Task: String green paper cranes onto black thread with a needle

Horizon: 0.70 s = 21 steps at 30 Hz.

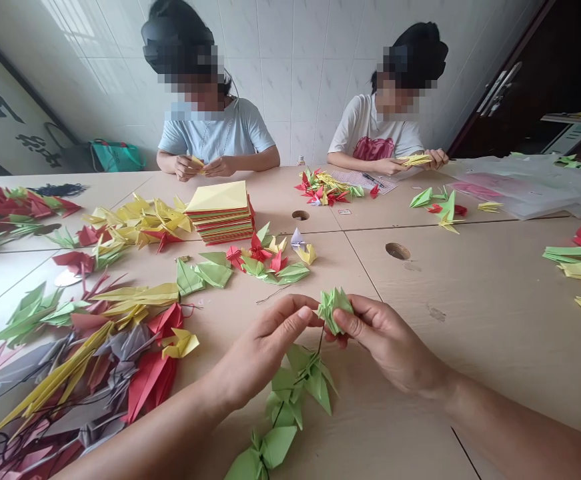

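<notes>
A green paper bundle [334, 312] is pinched between thumb and fingers by the right hand [397, 343], nearer the camera than the paper stack [220, 217] and to its right. The left hand [275, 337] is held half curled, fingertips at the bundle's left side; whether anything is gripped by it cannot be told. Below, a dark cord [321, 339] is seen, with several green clusters [279, 445] strung along it. That stringing can be judged done, while the bundle, kept compact, seems unspread. Loose pieces, apparently unstrung, are left on the tabletop [470, 273]: yellow folded pieces [143, 223] just left of the stack and a mixed group [270, 257] just right of it. Nearer and left of it, a corded heap [120, 353] is piled. Beyond it, yellow paper is handled by two co-workers.
</notes>
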Available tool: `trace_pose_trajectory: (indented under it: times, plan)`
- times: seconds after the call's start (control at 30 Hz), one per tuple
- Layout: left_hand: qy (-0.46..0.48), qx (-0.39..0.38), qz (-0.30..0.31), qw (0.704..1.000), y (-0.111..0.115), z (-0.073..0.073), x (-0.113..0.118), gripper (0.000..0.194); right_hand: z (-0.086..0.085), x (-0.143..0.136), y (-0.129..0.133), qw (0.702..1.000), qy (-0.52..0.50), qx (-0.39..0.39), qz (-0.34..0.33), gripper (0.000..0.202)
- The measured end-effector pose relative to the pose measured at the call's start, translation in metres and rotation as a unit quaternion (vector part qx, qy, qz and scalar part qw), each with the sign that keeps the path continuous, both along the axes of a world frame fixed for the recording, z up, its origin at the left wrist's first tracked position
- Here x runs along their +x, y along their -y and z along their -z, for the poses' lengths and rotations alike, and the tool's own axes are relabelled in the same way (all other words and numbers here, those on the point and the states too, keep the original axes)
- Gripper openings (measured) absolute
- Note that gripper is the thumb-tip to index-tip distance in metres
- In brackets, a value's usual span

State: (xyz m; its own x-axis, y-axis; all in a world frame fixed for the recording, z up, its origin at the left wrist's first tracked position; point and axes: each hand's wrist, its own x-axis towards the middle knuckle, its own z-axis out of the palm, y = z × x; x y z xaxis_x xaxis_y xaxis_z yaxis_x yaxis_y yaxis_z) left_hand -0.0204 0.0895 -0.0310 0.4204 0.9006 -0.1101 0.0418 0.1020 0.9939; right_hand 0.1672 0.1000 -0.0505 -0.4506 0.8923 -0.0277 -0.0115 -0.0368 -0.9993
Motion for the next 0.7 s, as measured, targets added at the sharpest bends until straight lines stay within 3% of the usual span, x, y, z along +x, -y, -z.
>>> trace_pose_trajectory:
  times: [0.1, 0.2, 0.33, 0.57, 0.7]
  plan:
    - [0.005, -0.015, 0.080, 0.997, -0.001, 0.003, 0.000, 0.021, 0.003, 0.001, -0.001, 0.998, -0.047, -0.030, 0.031, 0.023]
    - [-0.059, 0.002, 0.100, 0.993, -0.001, 0.009, 0.000, 0.037, 0.003, 0.001, -0.002, 0.993, -0.086, -0.059, 0.054, 0.022]
    - [-0.113, 0.001, 0.060, 0.992, -0.001, 0.015, 0.000, 0.036, 0.002, 0.002, -0.004, 0.986, -0.118, -0.098, 0.063, 0.021]
    - [0.010, -0.063, -0.020, 0.998, -0.004, 0.012, -0.001, 0.032, 0.003, 0.005, -0.007, 0.985, -0.119, -0.129, 0.004, 0.018]
    - [0.046, -0.082, -0.025, 0.995, -0.004, 0.010, -0.001, 0.030, 0.003, 0.004, -0.006, 0.990, -0.080, -0.108, -0.046, 0.018]
